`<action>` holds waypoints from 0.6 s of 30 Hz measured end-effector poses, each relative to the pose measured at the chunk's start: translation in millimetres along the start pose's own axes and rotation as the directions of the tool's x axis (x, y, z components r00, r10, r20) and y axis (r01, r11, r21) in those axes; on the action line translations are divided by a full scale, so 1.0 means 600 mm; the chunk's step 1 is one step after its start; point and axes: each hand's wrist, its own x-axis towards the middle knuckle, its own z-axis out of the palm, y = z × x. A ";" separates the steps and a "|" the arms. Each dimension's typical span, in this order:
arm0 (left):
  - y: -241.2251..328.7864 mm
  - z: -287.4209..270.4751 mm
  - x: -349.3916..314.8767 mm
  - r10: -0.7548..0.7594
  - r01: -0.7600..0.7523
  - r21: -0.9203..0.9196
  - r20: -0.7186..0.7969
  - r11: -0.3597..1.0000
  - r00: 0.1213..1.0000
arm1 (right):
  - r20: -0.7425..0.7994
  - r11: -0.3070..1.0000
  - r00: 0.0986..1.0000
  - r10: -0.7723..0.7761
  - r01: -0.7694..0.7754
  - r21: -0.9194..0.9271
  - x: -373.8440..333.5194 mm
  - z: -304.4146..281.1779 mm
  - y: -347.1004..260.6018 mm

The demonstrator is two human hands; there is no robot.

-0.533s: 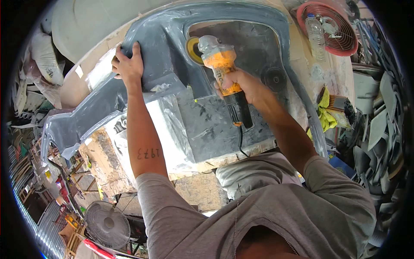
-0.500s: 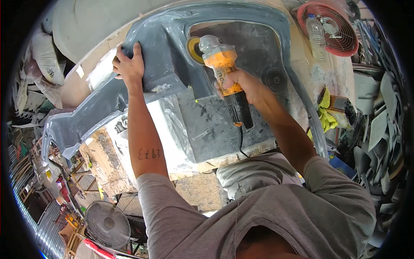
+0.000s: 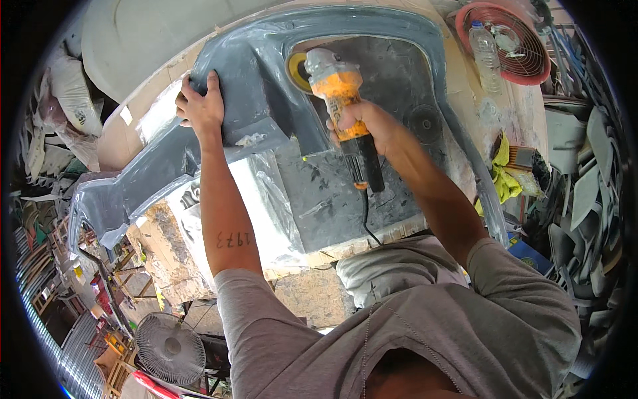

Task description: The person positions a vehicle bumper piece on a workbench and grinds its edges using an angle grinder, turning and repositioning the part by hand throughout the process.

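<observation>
Sanding in hand on a large grey moulded panel (image 3: pixel 266 86), lying across a worktop (image 3: pixel 332 249) in front of the body and curving away toward the upper right. Right hand (image 3: pixel 369 126) wrapped shut around the orange body of an angle sander (image 3: pixel 339 86), fingers closed over the grip, the black handle and cord trailing back toward the torso. Yellow sanding disc (image 3: pixel 298 66) set against the inner edge of the panel's big opening, apparently touching the grey surface there, though the contact itself partly hidden behind the tool head. Left hand (image 3: pixel 199 106) clamped over the panel's outer rim, fingers curled over the far edge, thumb side pressing down, steadying the piece. Clear plastic sheet (image 3: pixel 266 199) under the panel's near side. Off to the upper right, a red fan (image 3: pixel 512 46) lying flat with a clear plastic bottle (image 3: pixel 485 46) just beside it; yellow gloves (image 3: pixel 502 176) near the right edge of the bench; a white standing fan (image 3: pixel 169 349) well below at floor level. Judged mid-pass rather than near the end. Next move likely calling for a steady sweep of the disc along the opening's edge, light even pressure, the bracing hand kept well apart from the spinning pad, cord kept clear.
</observation>
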 end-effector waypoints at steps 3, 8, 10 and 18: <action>0.007 0.001 0.001 0.021 -0.021 0.000 -0.002 1.000 1.000 | 0.012 0.999 1.000 0.026 -0.026 0.034 0.008 -0.009 -0.004; 0.000 -0.002 0.004 0.021 -0.020 0.014 -0.012 1.000 1.000 | -0.056 0.997 0.996 0.074 -0.072 0.038 -0.020 -0.011 0.029; -0.008 -0.003 0.004 0.000 0.000 0.028 -0.002 1.000 1.000 | -0.158 0.998 0.987 0.034 -0.042 -0.043 -0.037 -0.004 0.031; 0.007 0.000 0.003 0.010 -0.010 0.000 0.002 1.000 1.000 | -0.113 0.996 0.991 0.078 -0.074 0.043 -0.003 -0.017 -0.006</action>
